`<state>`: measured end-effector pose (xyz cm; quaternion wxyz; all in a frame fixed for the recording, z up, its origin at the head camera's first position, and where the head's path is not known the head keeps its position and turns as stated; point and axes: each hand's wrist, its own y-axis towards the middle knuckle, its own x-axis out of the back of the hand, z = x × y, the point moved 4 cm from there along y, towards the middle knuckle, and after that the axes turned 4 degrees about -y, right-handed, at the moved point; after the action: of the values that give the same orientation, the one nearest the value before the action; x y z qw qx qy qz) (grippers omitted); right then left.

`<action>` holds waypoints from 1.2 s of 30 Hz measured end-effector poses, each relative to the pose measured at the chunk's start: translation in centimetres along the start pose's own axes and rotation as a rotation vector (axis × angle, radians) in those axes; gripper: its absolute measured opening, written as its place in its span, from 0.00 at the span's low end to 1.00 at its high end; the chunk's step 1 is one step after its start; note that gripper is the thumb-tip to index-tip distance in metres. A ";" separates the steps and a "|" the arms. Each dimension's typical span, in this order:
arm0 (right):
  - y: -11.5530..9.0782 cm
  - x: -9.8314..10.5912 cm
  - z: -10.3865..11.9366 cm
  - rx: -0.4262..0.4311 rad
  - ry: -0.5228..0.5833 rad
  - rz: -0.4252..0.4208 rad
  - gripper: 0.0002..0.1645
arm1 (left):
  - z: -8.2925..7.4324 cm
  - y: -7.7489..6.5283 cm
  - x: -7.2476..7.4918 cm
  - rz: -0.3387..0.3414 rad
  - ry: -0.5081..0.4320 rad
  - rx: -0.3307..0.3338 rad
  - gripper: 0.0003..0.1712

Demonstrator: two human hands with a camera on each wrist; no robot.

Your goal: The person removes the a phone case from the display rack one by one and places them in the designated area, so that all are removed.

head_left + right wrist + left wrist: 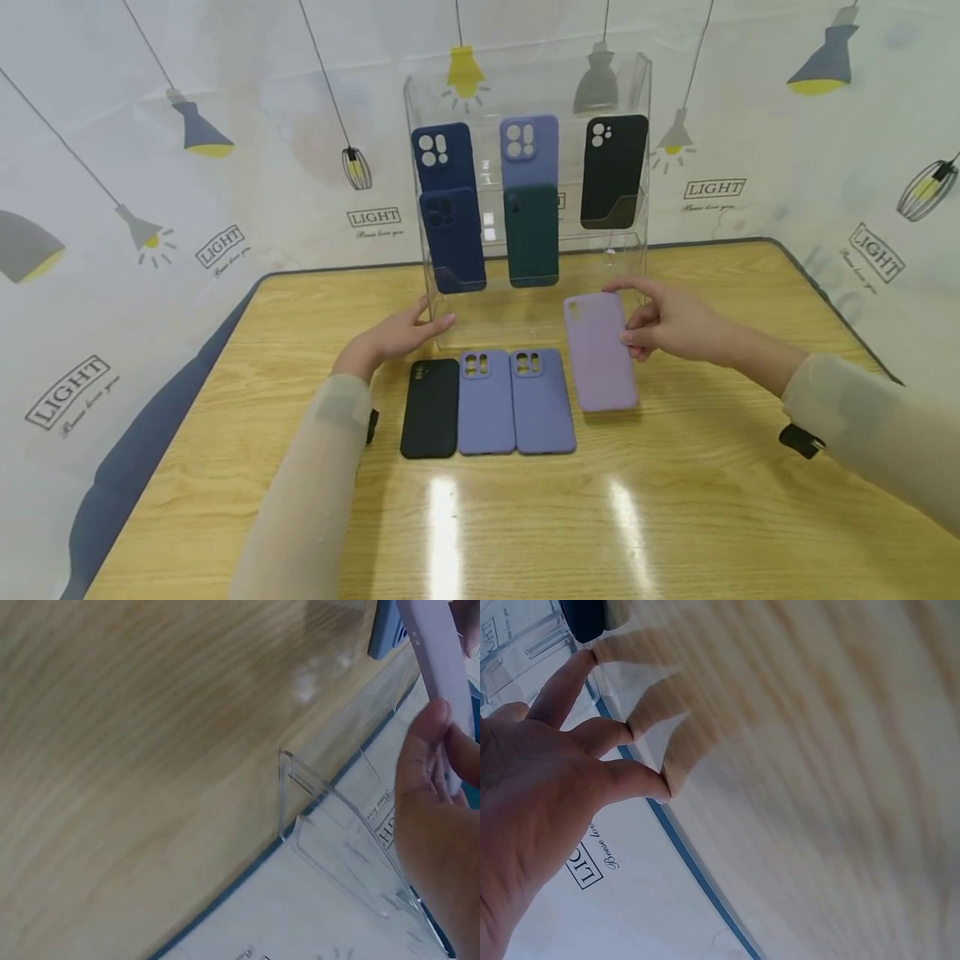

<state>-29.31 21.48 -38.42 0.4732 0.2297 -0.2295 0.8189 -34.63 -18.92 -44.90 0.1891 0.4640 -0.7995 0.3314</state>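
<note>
Between thumb and fingers, my right hand [675, 323] pinches the right edge of a pale pink phone case [600, 354], held up in front of the lower right of a clear acrylic display stand [649, 87]. My left hand [393, 336] is spread at the stand's lower left corner; in the left wrist view its fingertips meet the table. Below the stand, a black phone case [430, 410] lies beside two periwinkle phone cases [487, 417] in a row. The pink case appears edge-on in the right wrist view.
On the stand's tiers lean two navy cases [454, 242], a lavender case [529, 167], a dark green case [532, 237] and a black case [615, 171]. A wood-grain table [525, 525] carries everything. Lamp-printed cloth [300, 225] hangs behind it.
</note>
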 end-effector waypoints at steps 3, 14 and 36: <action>0.0 -0.8 -1.1 -0.094 0.079 0.086 0.43 | -0.1 0.0 0.1 -0.004 0.001 0.005 0.62; -0.1 -2.7 -3.0 -0.235 0.221 0.194 0.44 | -0.1 0.1 0.2 -0.014 0.012 0.006 0.61; 0.5 -4.5 -4.7 -0.284 0.205 0.248 0.46 | 0.0 0.0 0.0 -0.003 0.011 0.013 0.62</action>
<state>-28.52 21.04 -44.84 0.4174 0.0463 -0.3198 0.8493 -34.58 -18.93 -44.93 0.1910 0.4647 -0.7955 0.3387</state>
